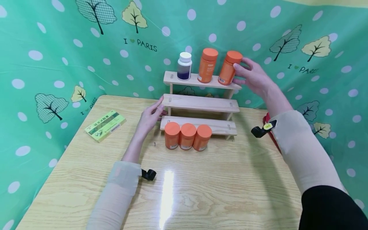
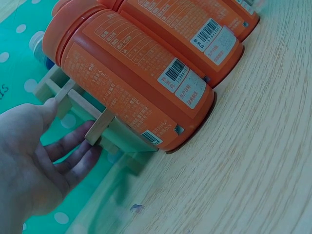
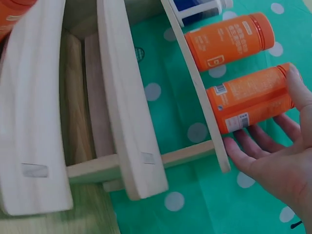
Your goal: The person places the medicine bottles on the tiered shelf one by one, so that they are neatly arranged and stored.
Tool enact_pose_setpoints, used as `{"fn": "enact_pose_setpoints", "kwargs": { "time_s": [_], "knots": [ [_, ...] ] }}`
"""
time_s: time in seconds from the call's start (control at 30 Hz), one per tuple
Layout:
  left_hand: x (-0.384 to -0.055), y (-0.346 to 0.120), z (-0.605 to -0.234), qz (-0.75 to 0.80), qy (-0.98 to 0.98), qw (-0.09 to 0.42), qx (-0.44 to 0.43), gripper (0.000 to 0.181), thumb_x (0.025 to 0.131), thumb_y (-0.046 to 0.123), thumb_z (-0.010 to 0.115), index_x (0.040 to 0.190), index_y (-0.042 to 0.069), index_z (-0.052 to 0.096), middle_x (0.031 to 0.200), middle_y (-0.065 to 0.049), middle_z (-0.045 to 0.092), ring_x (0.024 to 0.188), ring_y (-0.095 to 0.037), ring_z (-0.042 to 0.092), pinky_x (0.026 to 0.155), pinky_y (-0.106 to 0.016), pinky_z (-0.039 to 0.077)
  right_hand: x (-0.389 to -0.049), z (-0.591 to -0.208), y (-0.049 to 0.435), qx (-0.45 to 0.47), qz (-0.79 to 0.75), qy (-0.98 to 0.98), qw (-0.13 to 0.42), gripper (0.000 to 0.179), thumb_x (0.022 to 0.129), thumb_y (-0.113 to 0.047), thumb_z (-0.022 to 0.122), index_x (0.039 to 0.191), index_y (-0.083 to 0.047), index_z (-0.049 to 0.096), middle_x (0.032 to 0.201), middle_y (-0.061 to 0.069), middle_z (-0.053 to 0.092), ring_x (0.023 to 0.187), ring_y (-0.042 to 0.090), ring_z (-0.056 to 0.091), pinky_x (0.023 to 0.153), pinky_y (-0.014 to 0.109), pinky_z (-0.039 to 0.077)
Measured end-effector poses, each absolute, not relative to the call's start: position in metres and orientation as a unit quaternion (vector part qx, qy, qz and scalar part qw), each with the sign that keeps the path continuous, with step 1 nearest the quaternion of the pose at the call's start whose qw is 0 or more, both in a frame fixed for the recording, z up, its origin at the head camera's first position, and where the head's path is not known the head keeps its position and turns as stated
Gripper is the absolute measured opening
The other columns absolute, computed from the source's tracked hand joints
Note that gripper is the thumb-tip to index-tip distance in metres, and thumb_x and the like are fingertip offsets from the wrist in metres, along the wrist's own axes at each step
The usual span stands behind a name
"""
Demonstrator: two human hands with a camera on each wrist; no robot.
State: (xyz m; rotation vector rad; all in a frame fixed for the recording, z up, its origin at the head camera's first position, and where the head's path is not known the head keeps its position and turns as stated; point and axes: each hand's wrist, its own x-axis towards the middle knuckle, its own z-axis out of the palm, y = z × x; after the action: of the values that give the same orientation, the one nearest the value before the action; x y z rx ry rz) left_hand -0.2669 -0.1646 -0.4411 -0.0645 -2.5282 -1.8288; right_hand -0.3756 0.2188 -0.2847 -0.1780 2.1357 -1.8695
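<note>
A three-tier wooden display rack point(image 1: 201, 103) stands on the table. My left hand point(image 1: 150, 116) grips its left end, with the thumb by the middle tier and curled fingers below, as the left wrist view shows. On the top tier, my right hand point(image 1: 254, 76) holds an orange bottle point(image 1: 227, 68) by its right side, the thumb near the cap and the other fingers partly hidden behind it. Left of it on that tier stand another orange bottle point(image 1: 207, 66) and a white-capped bottle point(image 1: 184, 66) with a dark blue lower part.
Three orange bottles point(image 1: 187, 137) stand in a row on the table before the lowest tier. A green-yellow box point(image 1: 105, 126) lies at the left. Something red point(image 1: 267, 118) is partly hidden behind the right forearm. A patterned green cloth point(image 1: 129, 70) hangs behind the table.
</note>
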Motion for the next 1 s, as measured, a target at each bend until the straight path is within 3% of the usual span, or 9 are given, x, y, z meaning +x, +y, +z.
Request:
{"fn": "enact_pose_setpoints", "kwargs": {
  "time_s": [0.1,0.37,0.57,0.8,1.0],
  "knots": [
    [-0.268,-0.165,-0.444,-0.58,-0.814,0.015,-0.018,0.051,0.103,0.059,0.05,0.152,0.051,0.039,0.163,-0.004,0.045,0.121,-0.031,0.066,0.101,-0.049,0.06,-0.368,-0.292,0.221,-0.053,-0.668,0.733,0.118,0.077,0.097,-0.044,0.067,0.162,-0.034,0.028,0.17,0.005,0.029,0.155,0.032,0.033,0.13,0.05,0.028],
    [-0.268,-0.165,-0.444,-0.581,-0.813,0.016,-0.017,0.05,0.104,0.058,0.05,0.153,0.051,0.039,0.161,-0.005,0.047,0.121,-0.03,0.067,0.1,-0.048,0.06,-0.341,-0.32,0.218,-0.045,-0.739,0.672,-0.007,0.063,0.1,-0.036,0.067,0.156,-0.02,0.043,0.16,0.01,0.044,0.145,0.029,0.047,0.122,0.041,0.043],
    [-0.267,-0.165,-0.444,-0.577,-0.816,0.017,-0.016,0.051,0.103,0.059,0.05,0.153,0.051,0.039,0.166,-0.001,0.04,0.123,-0.031,0.066,0.101,-0.048,0.06,-0.314,-0.339,0.21,-0.049,-0.771,0.631,-0.076,0.057,0.097,-0.035,0.071,0.147,-0.014,0.052,0.145,0.012,0.057,0.136,0.029,0.056,0.106,0.032,0.058],
    [-0.268,-0.165,-0.445,-0.576,-0.817,0.021,-0.017,0.052,0.103,0.059,0.05,0.153,0.05,0.039,0.167,0.001,0.037,0.125,-0.031,0.065,0.101,-0.048,0.06,-0.289,-0.364,0.202,-0.08,-0.793,0.597,-0.094,0.052,0.1,-0.029,0.069,0.141,-0.002,0.053,0.125,0.012,0.064,0.119,0.024,0.063,0.097,0.03,0.062],
    [-0.269,-0.165,-0.445,-0.572,-0.82,0.019,-0.016,0.052,0.103,0.06,0.049,0.153,0.051,0.038,0.167,-0.001,0.037,0.125,-0.032,0.065,0.101,-0.048,0.06,-0.27,-0.379,0.2,-0.088,-0.8,0.589,-0.081,0.044,0.101,-0.027,0.066,0.136,-0.004,0.056,0.12,0.011,0.065,0.115,0.024,0.066,0.098,0.031,0.062]
  ]
}}
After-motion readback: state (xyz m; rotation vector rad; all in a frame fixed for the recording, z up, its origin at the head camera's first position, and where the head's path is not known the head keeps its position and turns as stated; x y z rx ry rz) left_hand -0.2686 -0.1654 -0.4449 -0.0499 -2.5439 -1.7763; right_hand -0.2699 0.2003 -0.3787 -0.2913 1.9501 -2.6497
